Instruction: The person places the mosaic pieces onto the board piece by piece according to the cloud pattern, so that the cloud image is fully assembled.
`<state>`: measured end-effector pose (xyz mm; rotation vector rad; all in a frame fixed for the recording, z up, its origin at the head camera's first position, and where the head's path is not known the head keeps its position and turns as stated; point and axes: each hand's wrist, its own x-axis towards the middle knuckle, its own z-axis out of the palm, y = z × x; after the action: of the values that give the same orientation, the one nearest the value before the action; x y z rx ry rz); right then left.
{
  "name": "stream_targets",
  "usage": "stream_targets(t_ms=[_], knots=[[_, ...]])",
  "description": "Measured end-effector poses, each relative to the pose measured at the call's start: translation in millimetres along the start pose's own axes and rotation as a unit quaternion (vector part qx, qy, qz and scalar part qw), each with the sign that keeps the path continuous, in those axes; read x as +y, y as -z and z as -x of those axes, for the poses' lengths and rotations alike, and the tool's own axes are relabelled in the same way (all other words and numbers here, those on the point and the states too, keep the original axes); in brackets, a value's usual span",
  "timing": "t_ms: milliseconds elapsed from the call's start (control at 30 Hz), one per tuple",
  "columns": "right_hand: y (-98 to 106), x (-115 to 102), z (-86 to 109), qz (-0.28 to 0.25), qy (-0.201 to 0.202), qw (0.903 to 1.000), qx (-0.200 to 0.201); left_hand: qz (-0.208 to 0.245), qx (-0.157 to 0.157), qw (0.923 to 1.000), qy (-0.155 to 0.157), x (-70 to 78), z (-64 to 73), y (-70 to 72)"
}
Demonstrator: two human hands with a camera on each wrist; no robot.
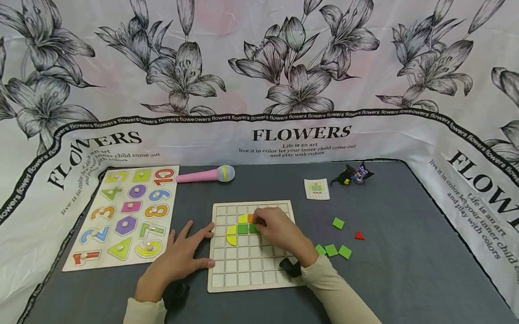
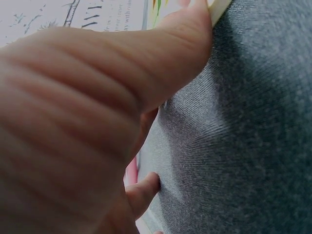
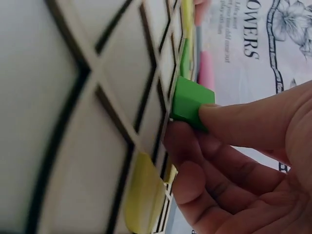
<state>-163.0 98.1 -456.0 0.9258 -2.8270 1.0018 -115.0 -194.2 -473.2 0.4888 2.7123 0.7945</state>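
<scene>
In the head view, a wooden grid board lies in the middle of the table. My left hand is spread at its left side, thumb and index fingertips right at the edge. Over the upper part of the board, my right hand pinches a green square tile between thumb and fingers, tilted at a cell in the right wrist view. Left of it sits another green tile. Yellow curved pieces fill nearby cells, and an orange piece shows partly behind the fingers.
Several loose green tiles and a red triangle lie right of the board. Behind them are a small pattern card and a dark figurine. A number puzzle lies left, a pink toy microphone at the back.
</scene>
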Motion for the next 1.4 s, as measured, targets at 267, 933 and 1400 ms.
stream_targets(t_ms=[267,933,1400], knots=[[-6,2,-1.2,0.036,0.014,0.9991,0.017,0.014,-0.001,0.9998,-0.010,5.3,0.8,3.0],[9,9,9.0,0.010,-0.010,0.9999,0.009,0.015,-0.004,0.9999,-0.001,2.5,1.6,0.4],[59,49,51.7,-0.005,-0.076,0.9942,0.076,0.007,-0.001,0.9999,-0.007,6.9,3.2,1.1]])
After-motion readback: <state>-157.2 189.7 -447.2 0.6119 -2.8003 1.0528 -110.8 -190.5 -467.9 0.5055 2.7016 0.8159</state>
